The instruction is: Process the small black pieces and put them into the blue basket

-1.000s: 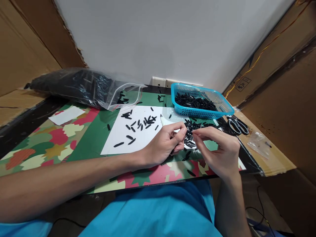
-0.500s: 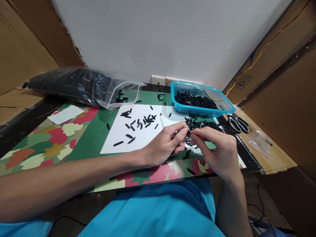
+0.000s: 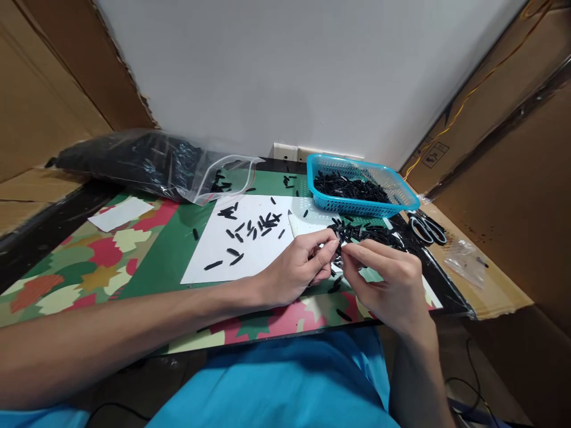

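My left grip [image 3: 306,261] is curled, my right grip [image 3: 387,272] pinched nearly closed, both apparently on a black piece [image 3: 339,245] between them, mid-handling; loose pieces [image 3: 232,252] lie on paper [image 3: 263,252], more in the basket [image 3: 370,208], done-or-left split unclear.

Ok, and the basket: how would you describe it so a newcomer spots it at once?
Start at the pale wall and come down to its foot, at the right, beyond the right hand. The basket there holds loose black pieces; its bright blue, hole-pierced sides set it apart from the clear bag at left.
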Tool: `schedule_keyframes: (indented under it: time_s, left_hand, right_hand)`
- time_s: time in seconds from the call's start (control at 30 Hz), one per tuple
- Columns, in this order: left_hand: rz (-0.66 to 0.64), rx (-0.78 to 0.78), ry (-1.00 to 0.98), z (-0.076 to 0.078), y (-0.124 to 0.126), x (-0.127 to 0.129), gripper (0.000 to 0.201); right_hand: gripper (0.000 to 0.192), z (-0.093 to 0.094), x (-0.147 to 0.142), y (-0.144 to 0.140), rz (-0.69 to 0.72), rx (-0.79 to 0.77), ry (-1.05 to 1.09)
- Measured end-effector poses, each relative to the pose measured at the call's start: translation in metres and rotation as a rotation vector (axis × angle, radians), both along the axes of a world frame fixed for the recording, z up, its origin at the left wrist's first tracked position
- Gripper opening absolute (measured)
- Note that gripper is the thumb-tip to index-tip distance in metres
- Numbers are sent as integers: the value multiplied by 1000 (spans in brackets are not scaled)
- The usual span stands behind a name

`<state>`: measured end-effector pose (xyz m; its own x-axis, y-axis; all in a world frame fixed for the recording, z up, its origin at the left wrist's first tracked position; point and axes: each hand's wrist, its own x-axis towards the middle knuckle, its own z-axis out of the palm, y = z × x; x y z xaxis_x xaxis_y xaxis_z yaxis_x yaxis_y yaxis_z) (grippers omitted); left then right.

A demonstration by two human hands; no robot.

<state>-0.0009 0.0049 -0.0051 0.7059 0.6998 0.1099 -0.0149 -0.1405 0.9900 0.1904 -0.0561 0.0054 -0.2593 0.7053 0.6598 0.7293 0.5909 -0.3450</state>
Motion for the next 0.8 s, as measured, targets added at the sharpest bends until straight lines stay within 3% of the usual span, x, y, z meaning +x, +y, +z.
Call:
schedule_keyframes:
  time_s: [0.3,0.47,0.57,0.67,0.8]
  left_hand:
    - [23,35,-10,0,0,3,27]
    - [-86,202,16,2,-5,1,29]
    - [-181,328,6,0,-7,-1,29]
    - [-227,395,0,-2,-6,-2,29]
    - [-245,447,-27,-3,-7,-4,29]
  right_hand:
    - [17,2,7,3,22,16,42]
    - [12,13,29,39,-16,-111,85]
    - [27,17,20,70,117,-138,-334]
    - [41,18,-2,94,213,-57,-741]
    - [21,20,-25,110,380,77,-1053]
